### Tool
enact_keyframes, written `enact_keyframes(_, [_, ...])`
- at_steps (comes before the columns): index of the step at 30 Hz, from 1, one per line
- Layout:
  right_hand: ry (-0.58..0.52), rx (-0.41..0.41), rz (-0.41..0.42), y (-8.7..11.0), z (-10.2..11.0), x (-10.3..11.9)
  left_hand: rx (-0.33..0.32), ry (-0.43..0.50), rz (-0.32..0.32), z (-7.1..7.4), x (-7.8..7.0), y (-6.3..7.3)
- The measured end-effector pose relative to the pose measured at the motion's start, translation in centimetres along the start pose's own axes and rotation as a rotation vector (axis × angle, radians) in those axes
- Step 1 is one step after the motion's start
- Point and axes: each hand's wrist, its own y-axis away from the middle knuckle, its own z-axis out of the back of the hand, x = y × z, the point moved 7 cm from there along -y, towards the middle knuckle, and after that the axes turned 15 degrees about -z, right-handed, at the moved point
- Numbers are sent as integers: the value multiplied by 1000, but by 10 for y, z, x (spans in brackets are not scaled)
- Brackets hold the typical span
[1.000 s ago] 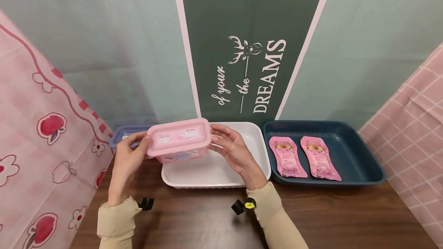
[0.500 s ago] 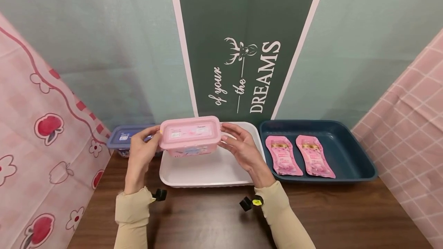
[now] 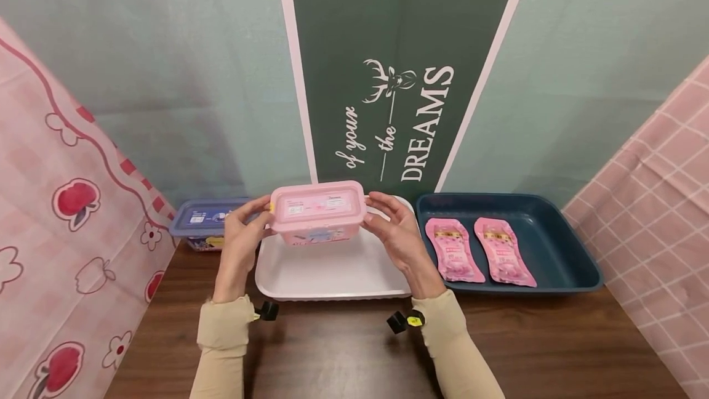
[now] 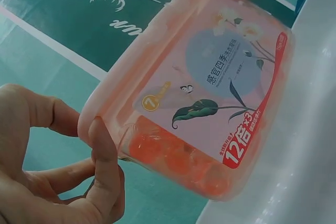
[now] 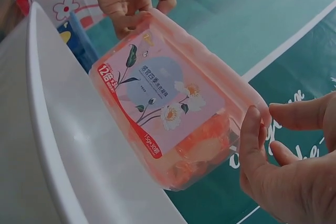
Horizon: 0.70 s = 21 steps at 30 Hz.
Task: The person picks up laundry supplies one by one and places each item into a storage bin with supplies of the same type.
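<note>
Between my two hands hangs a pink-lidded laundry pod box (image 3: 318, 214), held level above the white tray (image 3: 332, 276). My left hand (image 3: 242, 242) pinches the left end of its lid rim between thumb and fingers. At the opposite end my right hand (image 3: 400, 236) pinches the rim the same way. The wrist views show a clear body with a flower label (image 4: 220, 72) and orange-red pods (image 5: 202, 140) inside.
A blue-lidded box (image 3: 206, 217) stands left of the white tray. On the right, a dark blue tray (image 3: 559, 251) holds two pink pouches (image 3: 455, 250). Patterned cloth hangs behind and on both sides of the wooden table (image 3: 327, 356).
Both hands have carried the pink box to the right, from partly over the blue-lidded box to over the white tray. More of the blue-lidded box now shows.
</note>
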Motion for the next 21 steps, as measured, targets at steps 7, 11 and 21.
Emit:
enact_keyframes(7, [12,-20,-9,-4,4,-3,0,39,-7,-4,7,0])
enact_keyframes(11, [15,-30,-8,-5,7,-3,3,66,6,-9,12,-1])
enact_keyframes(21, [17,-61,12,-11,17,-4,19,147,12,-20,21,-1])
